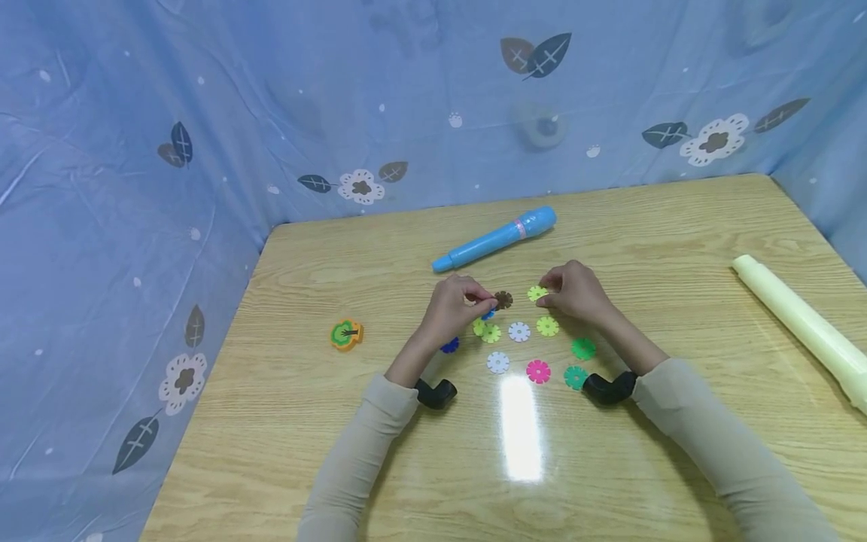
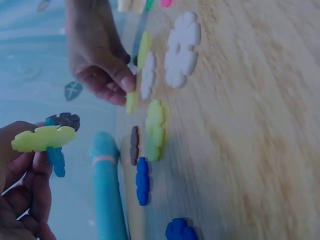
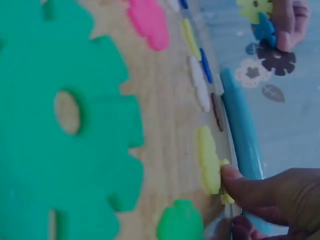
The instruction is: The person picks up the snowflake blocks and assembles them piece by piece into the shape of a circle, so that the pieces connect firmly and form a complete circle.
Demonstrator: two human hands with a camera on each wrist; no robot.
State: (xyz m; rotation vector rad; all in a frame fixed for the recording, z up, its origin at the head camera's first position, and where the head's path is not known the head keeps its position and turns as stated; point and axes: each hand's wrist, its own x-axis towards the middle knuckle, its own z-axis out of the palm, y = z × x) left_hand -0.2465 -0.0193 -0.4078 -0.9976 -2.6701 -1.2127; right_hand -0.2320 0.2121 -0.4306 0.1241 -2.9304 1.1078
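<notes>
A wooden surface (image 1: 677,248) carries a blue tube (image 1: 494,238) and scattered flower-shaped discs. The left hand (image 1: 455,307) pinches a small cluster of joined discs (image 2: 47,137) above the surface, just in front of the tube. The right hand (image 1: 576,292) pinches a yellow-green disc (image 1: 537,293) near it.

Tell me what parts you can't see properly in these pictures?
- Left hand: in the head view its fingers hide how the brown disc joins the blue and yellow-green ones in its grip.
- Right hand: its fingers hide most of the yellow-green disc.
- Green disc: right wrist view, too close and cut off by the frame edge.
- Blue tube: left wrist view, blurred and cut off at the bottom edge.
</notes>
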